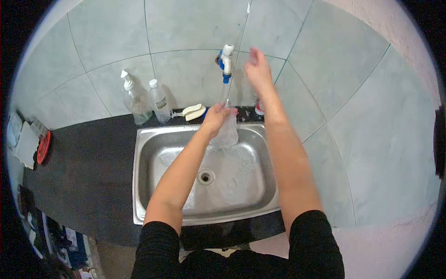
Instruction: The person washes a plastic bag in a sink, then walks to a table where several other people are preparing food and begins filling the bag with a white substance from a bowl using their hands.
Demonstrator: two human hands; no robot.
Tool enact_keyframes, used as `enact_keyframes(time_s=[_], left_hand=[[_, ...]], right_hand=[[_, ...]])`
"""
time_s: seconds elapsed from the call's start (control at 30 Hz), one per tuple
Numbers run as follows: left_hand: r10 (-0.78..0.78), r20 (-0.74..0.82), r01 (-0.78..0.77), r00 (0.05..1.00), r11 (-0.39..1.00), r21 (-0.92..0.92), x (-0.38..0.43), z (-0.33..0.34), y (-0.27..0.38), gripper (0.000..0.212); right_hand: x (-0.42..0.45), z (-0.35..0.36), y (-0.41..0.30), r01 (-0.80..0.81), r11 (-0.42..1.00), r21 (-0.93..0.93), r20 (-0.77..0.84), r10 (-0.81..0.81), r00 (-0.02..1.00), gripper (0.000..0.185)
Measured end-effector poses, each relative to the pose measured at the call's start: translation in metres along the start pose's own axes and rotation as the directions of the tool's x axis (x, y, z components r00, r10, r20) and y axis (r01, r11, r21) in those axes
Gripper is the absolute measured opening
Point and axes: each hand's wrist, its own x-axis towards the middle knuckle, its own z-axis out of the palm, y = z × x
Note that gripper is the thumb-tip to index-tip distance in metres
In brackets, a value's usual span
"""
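My left hand [215, 120] grips the upper edge of a translucent plastic container [228, 130]. Whether it is a stiff vessel or a bag I cannot tell. It hangs over the back of a stainless-steel sink [136, 181], under a white tap with blue fittings [227, 62]. Water [226, 91] runs from the spout into or onto the container. Raised just right of the tap, my right hand [258, 71] is blurred, thumb and fingers apart, with nothing visible in it and not touching the tap.
Behind the sink stand a pump bottle [137, 104], a capped plastic bottle [160, 103] and a cream-coloured handled brush [193, 112]. A small red-and-white item [259, 107] is partly behind my right arm. Left on the black countertop [87, 174] lies a red object [43, 147]. Tiled wall [195, 76] rises behind.
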Motion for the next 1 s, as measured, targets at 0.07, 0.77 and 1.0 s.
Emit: enact_keyframes(time_s=[0.07,0.77,1.0], left_hand=[[-0.002,0.045,0.003,0.999,1.000,-0.020,-0.013,-0.007,0.010,0.026],[0.033,0.331,-0.077,0.943,0.990,0.120,-0.103,-0.061,0.072,0.027],[0.043,0.350,-0.101,0.936,0.984,0.148,-0.123,-0.050,0.076,0.024]], right_hand=[[0.014,0.004,-0.044,0.131,0.978,0.160,0.270,-0.171,0.948,0.032],[0.068,0.026,-0.093,0.592,0.523,-0.613,0.734,0.098,0.672,0.029],[0.028,0.020,-0.080,0.329,0.595,-0.734,0.394,-0.022,0.919,0.045]])
